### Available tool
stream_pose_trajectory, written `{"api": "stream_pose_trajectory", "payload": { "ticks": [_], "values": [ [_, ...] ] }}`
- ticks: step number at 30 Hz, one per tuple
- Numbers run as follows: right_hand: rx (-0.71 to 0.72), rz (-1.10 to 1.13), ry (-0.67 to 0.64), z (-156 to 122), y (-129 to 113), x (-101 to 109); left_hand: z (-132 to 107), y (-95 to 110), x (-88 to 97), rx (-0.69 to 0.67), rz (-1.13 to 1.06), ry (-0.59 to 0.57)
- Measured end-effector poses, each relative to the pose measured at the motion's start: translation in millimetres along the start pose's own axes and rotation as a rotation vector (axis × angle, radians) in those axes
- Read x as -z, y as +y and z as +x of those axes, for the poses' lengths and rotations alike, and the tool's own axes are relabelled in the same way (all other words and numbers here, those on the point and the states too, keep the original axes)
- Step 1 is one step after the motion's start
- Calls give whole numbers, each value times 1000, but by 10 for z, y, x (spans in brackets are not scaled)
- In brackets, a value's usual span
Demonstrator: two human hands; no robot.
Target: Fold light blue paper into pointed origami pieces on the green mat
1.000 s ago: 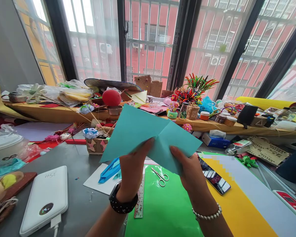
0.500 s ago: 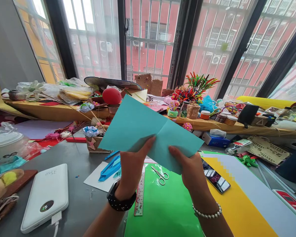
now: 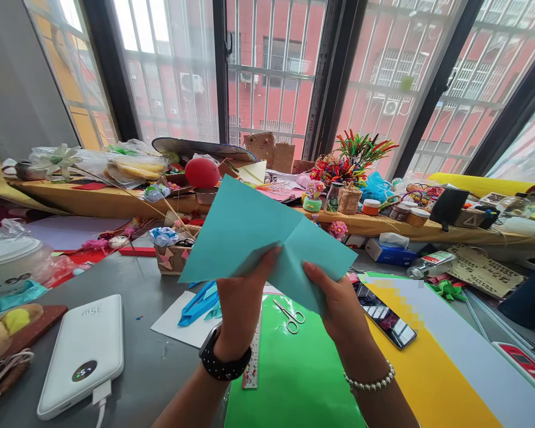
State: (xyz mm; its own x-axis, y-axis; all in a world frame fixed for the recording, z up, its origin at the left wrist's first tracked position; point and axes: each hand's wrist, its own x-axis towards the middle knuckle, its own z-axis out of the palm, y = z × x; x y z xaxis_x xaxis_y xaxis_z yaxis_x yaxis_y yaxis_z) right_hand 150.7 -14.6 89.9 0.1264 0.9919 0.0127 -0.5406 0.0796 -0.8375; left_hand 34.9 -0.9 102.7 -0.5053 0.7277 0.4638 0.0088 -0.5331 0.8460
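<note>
Both my hands hold up a creased teal sheet of paper above the grey table. My left hand, with a black watch on the wrist, pinches the sheet near its lower middle. My right hand, with a bead bracelet on the wrist, grips the lower right part. A fold line runs through the middle of the sheet. Beneath my hands lie a green sheet, small scissors and a ruler.
A white power bank lies at the left, a phone and a yellow sheet at the right. Blue folded paper rests on a white sheet. The windowsill behind is crowded with craft items, a red ball and small jars.
The teal sheet has shifted slightly left and its right part has folded a little closer. Both hands keep their grip.
</note>
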Motion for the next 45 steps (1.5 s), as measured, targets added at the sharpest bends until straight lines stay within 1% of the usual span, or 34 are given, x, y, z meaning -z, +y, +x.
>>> {"api": "stream_pose_trajectory", "payload": {
  "ticks": [2, 5, 7, 9, 11, 13, 14, 15, 16, 18, 21, 24, 27, 30, 32, 35, 38, 41, 43, 45],
  "values": [
    [-4, -4, 5, 10, 1, 5, 8, 7, -2, 36, -29, -5],
    [34, -19, 43, 21, -1, 10, 32, 12, -9, 131, -64, -55],
    [81, -14, 88, 26, -4, 9, 54, 5, -13, 203, -142, -159],
    [117, -5, 124, 37, -9, 13, 84, -11, -8, 281, -250, -308],
    [103, -22, 149, 62, -23, 39, 127, -34, 14, 349, -311, -419],
    [62, -58, 157, 104, -54, 98, 188, -61, 55, 363, -276, -442],
    [77, -56, 165, 129, -80, 137, 225, -73, 82, 353, -229, -465],
    [109, -58, 123, 153, -110, 180, 263, -85, 110, 331, -178, -493],
    [150, -77, 52, 174, -145, 222, 300, -94, 137, 302, -137, -511],
    [278, -127, -40, 200, -213, 290, 360, -100, 182, 271, -74, -532],
    [396, -323, -176, 191, -271, 329, 390, -64, 211, 250, -7, -599],
    [413, -460, -261, 162, -268, 317, 365, 19, 207, 222, 44, -727],
    [416, -522, -249, 151, -246, 314, 347, 88, 211, 263, 62, -815],
    [468, -520, -181, 161, -237, 339, 368, 97, 235, 344, 10, -843],
    [497, -514, -166, 165, -236, 354, 388, 86, 248, 394, -33, -838],
    [519, -530, -155, 160, -235, 356, 395, 79, 245, 411, -25, -842],
    [512, -538, -162, 155, -238, 347, 376, 73, 220, 354, 72, -853],
    [496, -521, -184, 167, -259, 352, 357, 42, 198, 265, 140, -794],
    [530, -498, -148, 173, -280, 356, 343, 17, 190, 202, 183, -778],
    [600, -543, -106, 160, -298, 345, 319, 3, 183, 151, 237, -798]
  ]
}}
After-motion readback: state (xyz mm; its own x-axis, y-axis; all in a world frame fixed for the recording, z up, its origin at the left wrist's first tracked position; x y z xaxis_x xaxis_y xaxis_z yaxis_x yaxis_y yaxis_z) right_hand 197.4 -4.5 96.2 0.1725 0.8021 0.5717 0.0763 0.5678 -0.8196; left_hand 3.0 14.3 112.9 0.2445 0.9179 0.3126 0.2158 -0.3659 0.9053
